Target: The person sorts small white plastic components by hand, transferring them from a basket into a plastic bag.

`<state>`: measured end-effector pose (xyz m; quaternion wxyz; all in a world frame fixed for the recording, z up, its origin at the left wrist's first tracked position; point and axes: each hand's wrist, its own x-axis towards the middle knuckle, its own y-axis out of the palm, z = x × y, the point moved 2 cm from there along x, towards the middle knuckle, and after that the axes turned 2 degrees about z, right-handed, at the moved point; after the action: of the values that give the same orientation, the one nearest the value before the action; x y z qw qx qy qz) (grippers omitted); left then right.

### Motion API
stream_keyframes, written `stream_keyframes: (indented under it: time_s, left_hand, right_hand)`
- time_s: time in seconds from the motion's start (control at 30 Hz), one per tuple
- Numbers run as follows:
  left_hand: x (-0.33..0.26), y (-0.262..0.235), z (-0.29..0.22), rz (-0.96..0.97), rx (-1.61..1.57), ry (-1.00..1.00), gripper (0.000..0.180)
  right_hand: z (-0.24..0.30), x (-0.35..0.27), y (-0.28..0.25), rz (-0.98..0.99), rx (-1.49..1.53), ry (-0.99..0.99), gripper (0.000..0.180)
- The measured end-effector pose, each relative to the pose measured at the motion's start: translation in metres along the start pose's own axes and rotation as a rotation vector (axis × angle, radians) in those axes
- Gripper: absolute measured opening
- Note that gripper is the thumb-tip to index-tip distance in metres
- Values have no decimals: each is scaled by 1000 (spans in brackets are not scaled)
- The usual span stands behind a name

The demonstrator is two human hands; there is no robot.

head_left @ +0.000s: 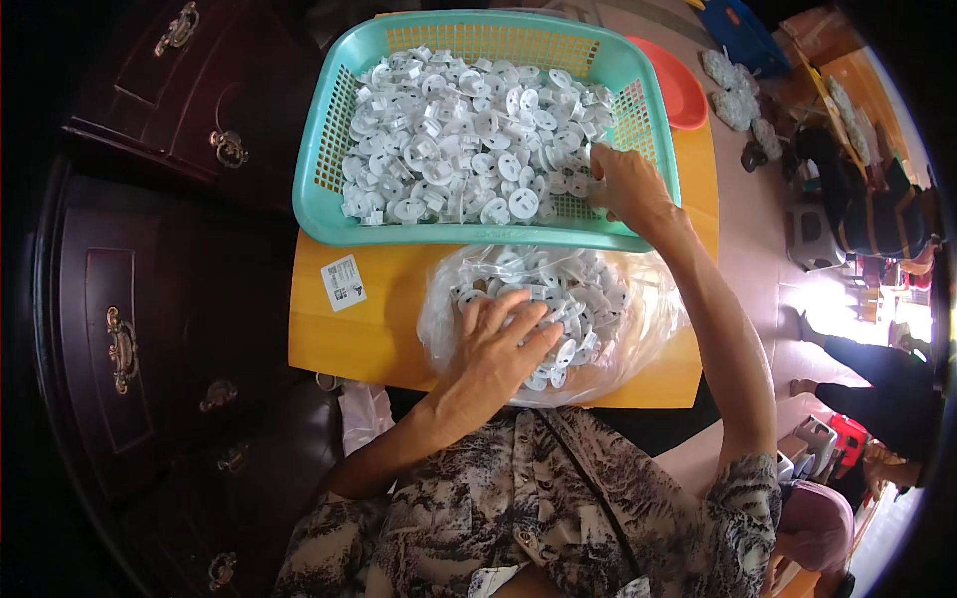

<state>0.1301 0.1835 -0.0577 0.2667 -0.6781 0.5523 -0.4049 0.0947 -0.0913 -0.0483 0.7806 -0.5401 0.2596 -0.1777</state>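
A turquoise plastic basket point(439, 235) with a yellowish lattice holds a heap of small white round plastic parts point(439, 130). Inside its right end is my right hand point(633, 187), fingers curled together beside the edge of the heap; whatever they pinch is hidden. Nearer to me, a clear plastic bag point(653, 324) lies with its mouth spread, filled with more of these white parts point(588, 299). My left hand point(498, 344) rests on the parts in the bag, its fingers spread apart and grasping nothing that I can see.
Basket and bag are on a yellow-orange tabletop point(324, 334), with a white printed label point(344, 282) at left. A red plastic dish point(683, 90) sticks out behind the basket. Dark wooden drawers point(125, 339) stand at left. At right are filled clear bags point(733, 90), a stool point(812, 239) and other people.
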Motion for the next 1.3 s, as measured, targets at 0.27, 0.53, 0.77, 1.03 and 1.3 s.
stream_keyframes:
  time_s: [0.27, 0.53, 0.77, 1.03, 1.3]
  left_hand:
    - [-4, -41, 11, -192, 22, -111, 42]
    - [-6, -46, 39, -223, 30, -375, 47]
    - [0, -39, 45, -248, -100, -501, 53]
    - [-31, -26, 56, -331, -542, -665, 53]
    - [-31, -25, 34, -332, -949, -677, 25]
  right_hand:
    - [25, -45, -45, -279, 187, -52, 21]
    - [65, -151, -15, 101, 492, -116, 24]
    - [70, -158, -3, 79, 519, -79, 30]
    - [-30, -151, 13, -417, 247, 78, 46]
    - [-27, -165, 28, -337, 952, 247, 29]
